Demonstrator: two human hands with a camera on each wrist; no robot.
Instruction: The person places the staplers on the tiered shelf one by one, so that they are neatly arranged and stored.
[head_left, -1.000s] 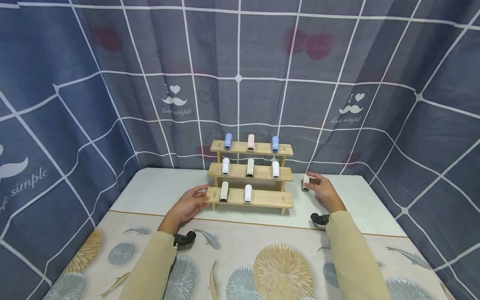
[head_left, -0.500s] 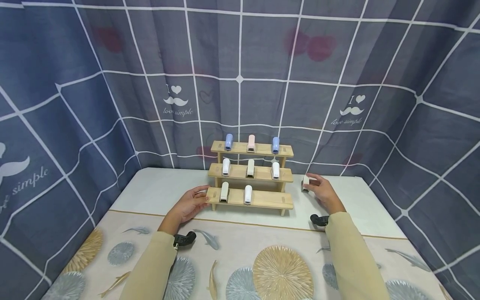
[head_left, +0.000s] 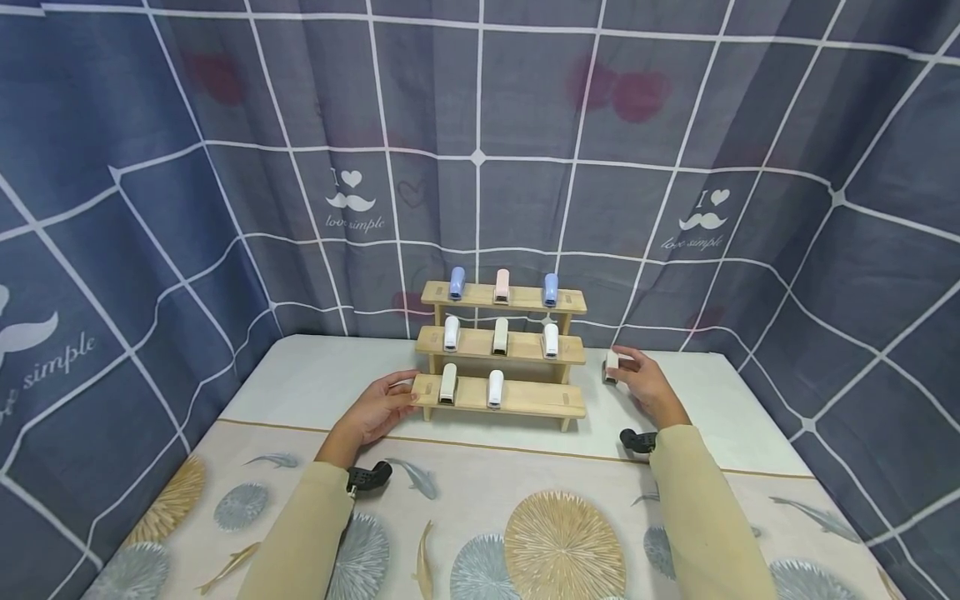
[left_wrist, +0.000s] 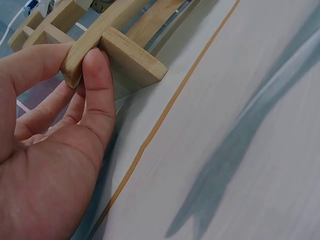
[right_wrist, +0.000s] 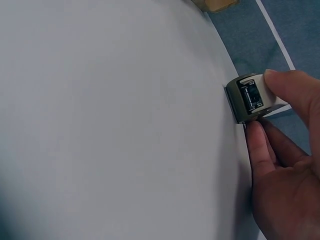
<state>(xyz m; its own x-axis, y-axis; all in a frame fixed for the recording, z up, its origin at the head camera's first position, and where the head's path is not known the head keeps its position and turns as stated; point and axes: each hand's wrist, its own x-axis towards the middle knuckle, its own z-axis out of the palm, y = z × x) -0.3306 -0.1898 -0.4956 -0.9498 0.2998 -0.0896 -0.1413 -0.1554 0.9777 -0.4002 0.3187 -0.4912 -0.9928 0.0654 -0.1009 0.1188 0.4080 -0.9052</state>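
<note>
A three-tier wooden display stand (head_left: 536, 398) holds several small staplers. My left hand (head_left: 382, 407) pinches the left end of its lowest shelf; in the left wrist view the thumb lies beneath the board (left_wrist: 92, 45) and a finger above. To the right of the stand, my right hand (head_left: 645, 379) grips a beige-and-grey stapler (right_wrist: 245, 97) that rests on the white surface, thumb on top and fingers at its side. On the lowest shelf sit a beige stapler (head_left: 447, 383) at left and a white stapler (head_left: 496, 388) near the middle.
White staplers (head_left: 452, 332) flank a beige stapler (head_left: 500, 335) on the middle shelf. Up top, blue staplers (head_left: 457, 283) flank a pink stapler (head_left: 502, 285). A dark checked curtain (head_left: 420, 200) hangs close behind. Patterned cloth (head_left: 420, 517) covers the table's front.
</note>
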